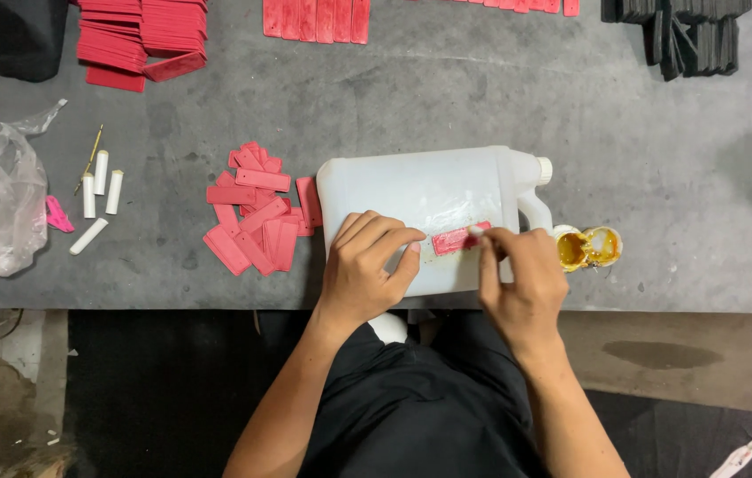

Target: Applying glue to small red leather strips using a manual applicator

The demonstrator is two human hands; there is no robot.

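A white plastic jug [420, 190] lies on its side on the grey table [500, 106]. On its flat side rests a small red rectangular strip [454, 240]. My left hand [367, 265] presses down on the jug, its fingertips at the strip's left end. My right hand [522, 279] pinches a small white applicator [476, 231] whose tip touches the strip's right end. Just right of that hand stands a small container of yellow glue [587, 248].
A loose heap of red strips [257, 208] lies left of the jug. Several white sticks [97, 199] and a clear plastic bag [9, 199] sit at the far left. Stacked red pieces [141, 40] and black pieces [681, 31] line the far edge.
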